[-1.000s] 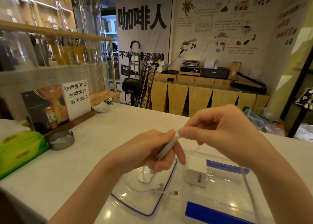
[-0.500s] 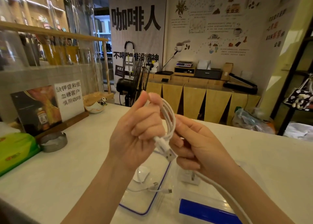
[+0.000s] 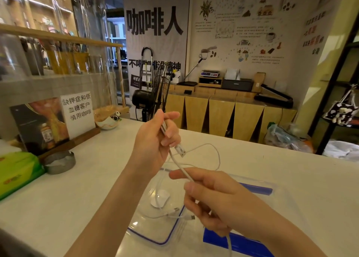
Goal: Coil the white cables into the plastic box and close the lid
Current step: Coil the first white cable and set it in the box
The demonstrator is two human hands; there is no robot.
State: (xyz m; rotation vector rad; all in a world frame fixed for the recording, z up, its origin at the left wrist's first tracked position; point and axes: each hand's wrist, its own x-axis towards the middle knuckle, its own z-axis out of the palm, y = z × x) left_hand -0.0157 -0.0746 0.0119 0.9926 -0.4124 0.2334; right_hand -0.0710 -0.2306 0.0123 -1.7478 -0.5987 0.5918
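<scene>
My left hand (image 3: 155,144) is raised above the counter, pinching a few loops of a thick white cable (image 3: 178,164); its USB plug (image 3: 180,150) hangs just below my fingers. That cable runs down through my right hand (image 3: 217,200), which grips it lower and nearer to me. A thin white cable (image 3: 217,155) loops over the counter behind the hands. The clear plastic box (image 3: 281,198) with blue clips (image 3: 233,243) sits under my right hand. Its clear blue-edged lid (image 3: 155,235) lies to the left, holding a round white charger puck (image 3: 161,198) and thin cable ends.
A metal ashtray (image 3: 60,161) and a green pack (image 3: 17,173) sit at the counter's left. A wooden sign stand (image 3: 64,121) and a small bowl (image 3: 106,122) stand further back. A black fan (image 3: 153,95) is beyond the counter's far edge.
My left hand has risen and turned, keeping the loops. My right hand has slid down along the thick cable, away from the left, drawing a length out between them.
</scene>
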